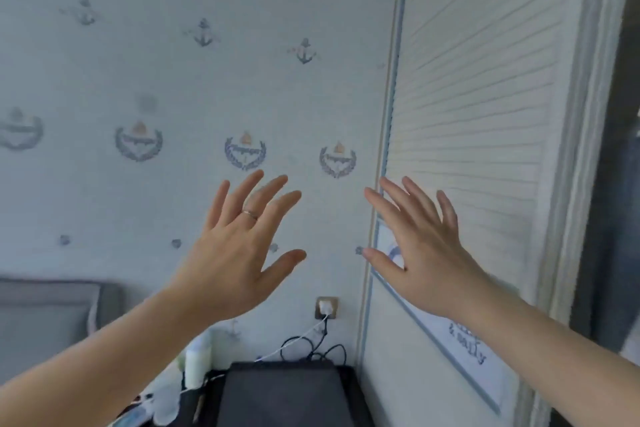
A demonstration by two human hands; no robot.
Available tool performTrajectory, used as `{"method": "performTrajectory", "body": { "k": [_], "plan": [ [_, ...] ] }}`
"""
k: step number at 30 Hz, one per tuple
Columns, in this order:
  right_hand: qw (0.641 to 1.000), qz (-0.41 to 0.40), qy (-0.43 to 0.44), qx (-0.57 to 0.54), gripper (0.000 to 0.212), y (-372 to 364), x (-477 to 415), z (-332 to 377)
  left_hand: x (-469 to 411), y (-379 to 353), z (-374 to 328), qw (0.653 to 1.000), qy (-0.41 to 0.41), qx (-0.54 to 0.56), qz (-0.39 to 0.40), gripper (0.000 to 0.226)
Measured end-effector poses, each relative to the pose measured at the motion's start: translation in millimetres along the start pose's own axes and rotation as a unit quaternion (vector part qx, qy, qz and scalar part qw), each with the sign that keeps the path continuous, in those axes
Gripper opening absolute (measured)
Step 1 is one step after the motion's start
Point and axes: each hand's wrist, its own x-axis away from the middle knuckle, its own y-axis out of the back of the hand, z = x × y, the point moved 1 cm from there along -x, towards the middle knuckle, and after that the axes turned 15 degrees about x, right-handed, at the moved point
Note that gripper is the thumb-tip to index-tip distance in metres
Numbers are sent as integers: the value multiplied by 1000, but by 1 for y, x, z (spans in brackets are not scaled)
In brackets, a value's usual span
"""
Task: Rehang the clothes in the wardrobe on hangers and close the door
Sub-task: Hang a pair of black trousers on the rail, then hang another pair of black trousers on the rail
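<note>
The white louvered wardrobe door [478, 87] fills the right side of the view and stands next to the wallpapered wall. A dark gap [620, 184] shows at its far right edge. My left hand [235, 253] is raised in front of the wall, fingers spread and straight, with a ring on one finger. My right hand [426, 253] is lifted before the door's left edge, fingers spread too, holding nothing. Whether it touches the door I cannot tell. No clothes or hangers are in view.
Below the hands stands a dark bedside unit [284, 392] with cables and a white bottle [197, 360]. A wall socket [325, 307] with a white plug sits above it. A grey headboard [45, 319] is at the lower left.
</note>
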Motion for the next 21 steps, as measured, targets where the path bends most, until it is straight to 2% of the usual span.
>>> {"method": "performTrajectory", "body": {
  "k": [4,8,15,21],
  "plan": [
    [995,58,47,-70,76,-38,13,137,143,37,60,991,123,-33,36,75],
    [977,104,104,-156,79,-67,33,272,273,81,91,958,266,-69,77,82],
    [920,200,183,-282,81,-93,75,476,465,140,104,864,465,-148,122,84],
    [859,280,283,-323,82,-120,115,622,589,170,107,762,609,-181,124,87]
  ]
}}
